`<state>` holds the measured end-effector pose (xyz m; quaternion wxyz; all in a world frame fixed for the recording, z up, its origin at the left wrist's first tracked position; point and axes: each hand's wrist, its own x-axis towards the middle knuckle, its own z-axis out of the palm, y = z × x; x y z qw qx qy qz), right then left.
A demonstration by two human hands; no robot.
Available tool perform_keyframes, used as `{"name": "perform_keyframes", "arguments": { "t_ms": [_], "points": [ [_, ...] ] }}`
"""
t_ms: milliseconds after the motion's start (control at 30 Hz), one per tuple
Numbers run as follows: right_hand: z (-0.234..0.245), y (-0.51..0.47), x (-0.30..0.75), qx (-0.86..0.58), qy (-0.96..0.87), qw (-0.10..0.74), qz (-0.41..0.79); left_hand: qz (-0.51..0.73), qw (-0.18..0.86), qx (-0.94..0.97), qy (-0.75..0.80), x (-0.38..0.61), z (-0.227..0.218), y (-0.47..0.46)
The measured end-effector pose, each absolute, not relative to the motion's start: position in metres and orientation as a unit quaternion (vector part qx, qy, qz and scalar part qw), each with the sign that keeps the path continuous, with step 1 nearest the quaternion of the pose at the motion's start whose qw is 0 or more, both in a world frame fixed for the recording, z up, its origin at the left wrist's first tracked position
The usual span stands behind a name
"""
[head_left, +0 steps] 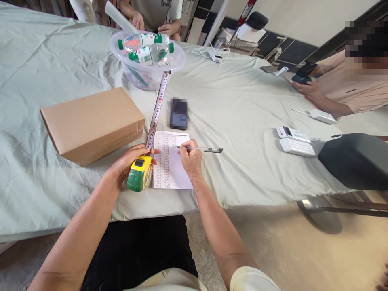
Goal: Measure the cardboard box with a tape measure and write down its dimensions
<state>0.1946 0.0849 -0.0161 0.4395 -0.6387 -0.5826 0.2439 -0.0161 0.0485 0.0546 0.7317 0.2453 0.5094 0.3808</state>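
Observation:
My left hand is closed on a yellow and green tape measure, at the left edge of the notepad. Its blade is drawn out and reaches away to the rim of the plastic basin. In my right hand is a pen, pinched with its tip at the paper. Several columns of handwritten figures fill the left and middle of the notepad. Left of the blade lies a closed cardboard box. A dark phone rests just beyond the notepad.
The translucent basin holds plastic bottles. White power strips and a dark rounded object stand at the right. One person's hands hold a dark device; another person sits behind the basin. A wrinkled pale cloth covers the table.

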Motion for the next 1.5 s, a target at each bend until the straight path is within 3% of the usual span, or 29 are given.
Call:
{"name": "perform_keyframes", "arguments": {
  "t_ms": [167, 400, 600, 800, 1200, 1367, 1500],
  "points": [
    [-0.014, 0.084, 0.195, -0.633, -0.578, 0.446, 0.257, 0.378, 0.732, 0.247, 0.511, -0.016, 0.055, 0.049],
    [-0.016, 0.090, 0.200, -0.613, -0.505, 0.544, 0.272, 0.389, 0.741, 0.244, 0.489, -0.018, 0.053, 0.048],
    [-0.022, 0.098, 0.226, -0.658, -0.597, 0.440, 0.128, 0.389, 0.743, 0.252, 0.484, -0.019, 0.050, 0.049],
    [-0.036, 0.105, 0.251, -0.672, -0.659, 0.330, 0.073, 0.406, 0.745, 0.248, 0.468, -0.019, 0.047, 0.047],
    [-0.030, 0.104, 0.247, -0.713, -0.549, 0.424, 0.104, 0.420, 0.778, 0.267, 0.384, -0.023, 0.036, 0.047],
    [-0.008, 0.096, 0.223, -0.655, -0.606, 0.441, 0.103, 0.424, 0.779, 0.342, 0.310, -0.024, 0.037, 0.043],
    [0.005, 0.098, 0.187, -0.565, -0.688, 0.416, 0.188, 0.446, 0.770, 0.346, 0.299, -0.023, 0.045, 0.040]
  ]
}}
